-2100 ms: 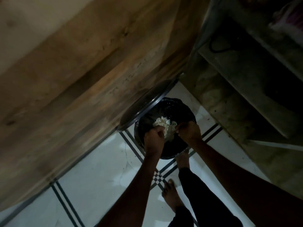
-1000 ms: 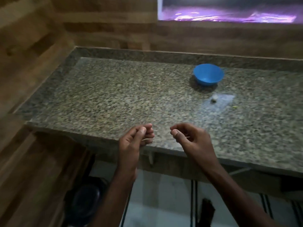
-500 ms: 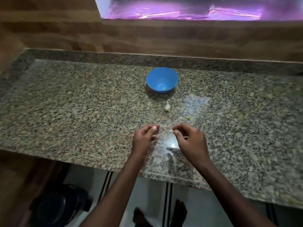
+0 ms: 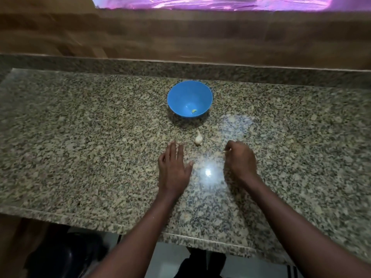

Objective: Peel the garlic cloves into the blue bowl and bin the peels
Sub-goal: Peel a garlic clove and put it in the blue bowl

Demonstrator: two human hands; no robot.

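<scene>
The blue bowl [image 4: 189,93] stands on the granite counter [image 4: 84,141] towards the back, with one small yellowish peeled piece [image 4: 194,111] inside it. An unpeeled garlic clove [image 4: 198,139] lies just in front of the bowl. My left hand [image 4: 173,169] hovers flat over the counter with straight fingers, a little left of the clove and apart from it. My right hand [image 4: 240,159] is to the clove's right with curled fingers, and a small pale scrap [image 4: 225,151] shows at its fingertips.
The dark bin [image 4: 66,257] sits on the floor under the counter's front left edge. A wooden wall runs behind the counter, with a purple-lit window strip above. A bright light reflection lies between my hands.
I have come up from the bin, where both hands held peels, to the counter. Both hands have moved forward towards the clove; the left hand has flattened out.
</scene>
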